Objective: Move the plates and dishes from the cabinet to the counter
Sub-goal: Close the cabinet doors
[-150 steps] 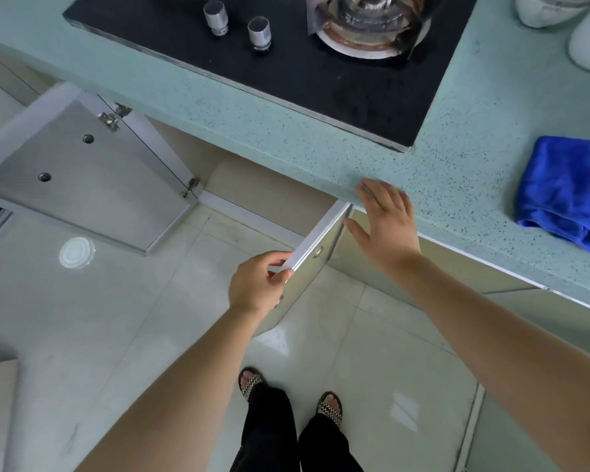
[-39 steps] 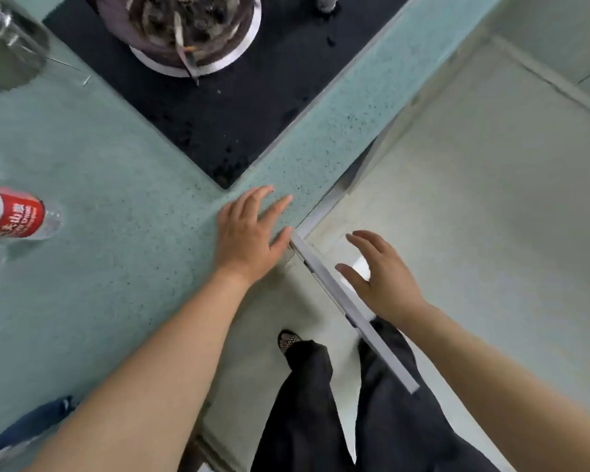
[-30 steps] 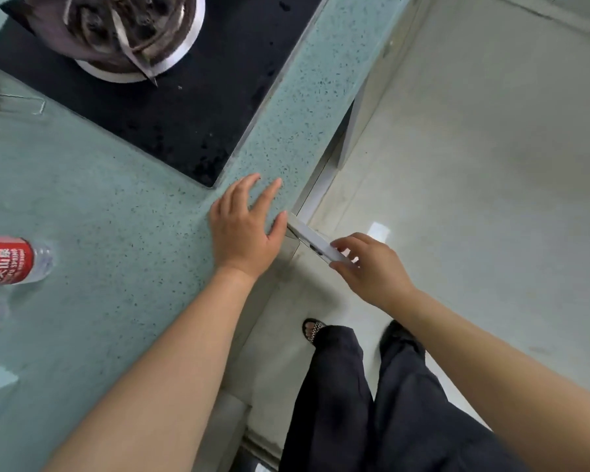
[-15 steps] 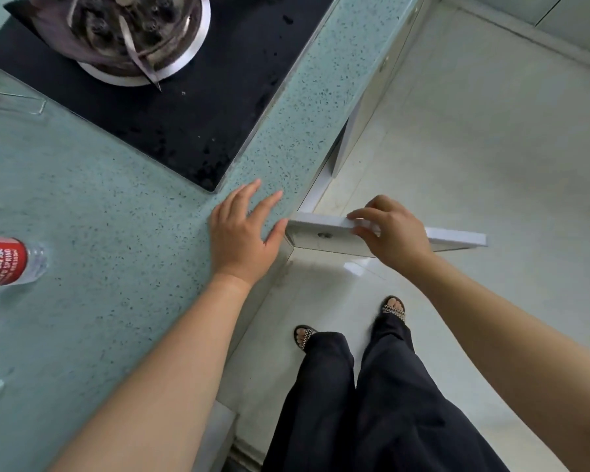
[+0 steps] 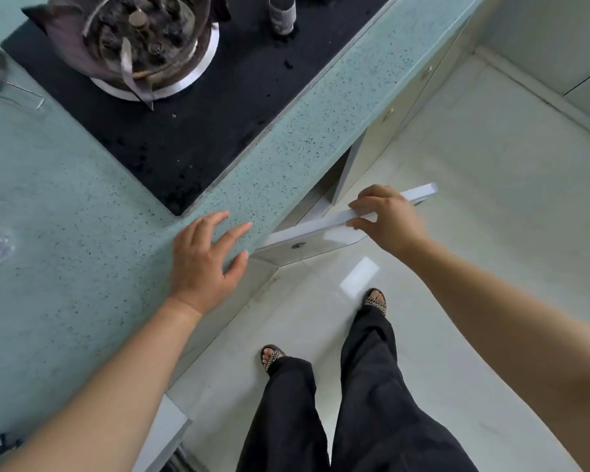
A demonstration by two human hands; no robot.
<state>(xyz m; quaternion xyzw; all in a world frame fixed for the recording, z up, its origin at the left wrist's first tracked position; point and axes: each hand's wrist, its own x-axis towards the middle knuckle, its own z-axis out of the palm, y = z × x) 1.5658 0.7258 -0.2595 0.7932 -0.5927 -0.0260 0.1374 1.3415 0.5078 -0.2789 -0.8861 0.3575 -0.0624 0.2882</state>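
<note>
**Cabinet door held open under the counter edge**

Nearest the camera, two legs in loose black trousers (image 5: 361,413) and patterned sandals stand on the glossy pale tiled floor (image 5: 474,206). The left hand (image 5: 203,260) lies flat, fingers spread and gripping nothing, on the front edge of the speckled pale-green stone counter (image 5: 65,233). Just beyond it, the right hand (image 5: 387,218) is closed over the top edge of the flat white cabinet door (image 5: 307,229), which stands swung out from the cabinet below the counter. The cabinet's inside is hidden by the counter edge, so no plates or dishes can be seen. Farther back, a black glass hob (image 5: 191,127) is set into the counter, with a soot-stained round gas burner (image 5: 140,42) on it.
</note>
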